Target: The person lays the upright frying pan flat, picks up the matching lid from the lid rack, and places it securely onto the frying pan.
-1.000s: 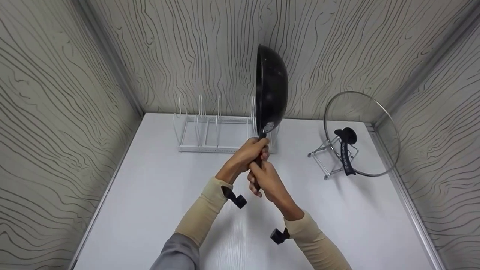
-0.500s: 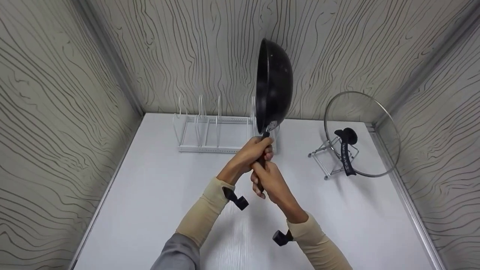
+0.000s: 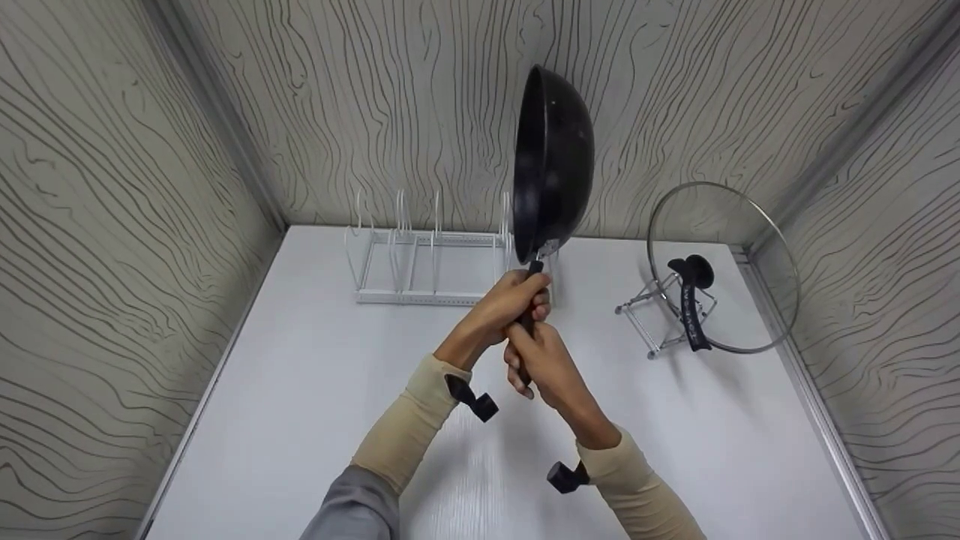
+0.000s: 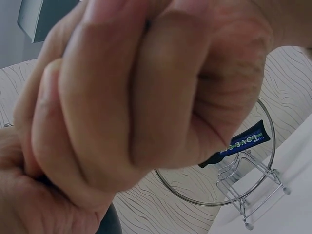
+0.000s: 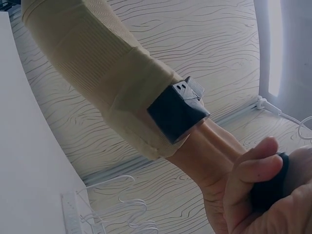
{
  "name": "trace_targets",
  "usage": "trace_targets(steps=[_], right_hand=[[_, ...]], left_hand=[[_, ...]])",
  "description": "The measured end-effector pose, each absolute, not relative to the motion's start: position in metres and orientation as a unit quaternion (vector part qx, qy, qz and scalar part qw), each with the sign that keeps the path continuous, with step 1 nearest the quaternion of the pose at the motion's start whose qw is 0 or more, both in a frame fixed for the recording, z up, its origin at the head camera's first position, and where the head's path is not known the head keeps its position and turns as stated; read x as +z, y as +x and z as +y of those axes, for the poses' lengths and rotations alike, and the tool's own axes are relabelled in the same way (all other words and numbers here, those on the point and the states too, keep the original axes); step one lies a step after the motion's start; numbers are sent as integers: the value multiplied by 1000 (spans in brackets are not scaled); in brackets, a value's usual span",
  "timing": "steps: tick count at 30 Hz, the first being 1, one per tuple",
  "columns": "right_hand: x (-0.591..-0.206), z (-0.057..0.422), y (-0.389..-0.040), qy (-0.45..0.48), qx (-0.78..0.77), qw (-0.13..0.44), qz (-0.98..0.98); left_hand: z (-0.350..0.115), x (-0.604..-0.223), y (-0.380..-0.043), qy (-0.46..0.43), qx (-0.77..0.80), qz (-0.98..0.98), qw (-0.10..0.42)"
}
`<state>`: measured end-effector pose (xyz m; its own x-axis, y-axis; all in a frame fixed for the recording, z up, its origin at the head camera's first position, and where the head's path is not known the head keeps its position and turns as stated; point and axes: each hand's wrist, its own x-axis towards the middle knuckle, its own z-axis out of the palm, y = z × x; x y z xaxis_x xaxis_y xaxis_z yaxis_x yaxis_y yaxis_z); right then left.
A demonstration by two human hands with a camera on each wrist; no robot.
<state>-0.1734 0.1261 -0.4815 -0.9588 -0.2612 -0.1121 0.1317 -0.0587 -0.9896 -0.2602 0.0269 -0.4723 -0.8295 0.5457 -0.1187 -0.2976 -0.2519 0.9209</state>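
Observation:
A deep black wok [image 3: 570,150] is held up on its side, its open face turned left and its round bottom right. Both hands grip its black handle [image 3: 535,268]. My left hand [image 3: 510,304] holds the part nearer the bowl, while my right hand [image 3: 550,366] wraps the handle's lower end. In the left wrist view the curled fingers [image 4: 102,97] of the left hand fill the middle, hiding most of the handle. The right wrist view has the right hand's fingers [image 5: 251,178] bent round the dark handle end [image 5: 268,192].
A white wire rack [image 3: 420,300] stands at the table's back; the wok overlaps its right end in the head view. At the right, a glass lid [image 3: 694,319] with a black handle leans upright on a small metal stand [image 3: 637,330]. Wood-patterned walls [image 3: 337,112] enclose the white table [image 3: 315,390].
The wok has shifted up and slightly right in the head view, and more of its inside shows. Both hands have moved slightly right with it, keeping their grip. Lid and rack stay put.

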Motion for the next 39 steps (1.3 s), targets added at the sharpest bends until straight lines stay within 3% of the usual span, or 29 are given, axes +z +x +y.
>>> trace_targets(steps=[39], right_hand=[[-476,126,-165,-94,-773,145,610]], left_hand=[[24,-463,-249,137,796,535,247]])
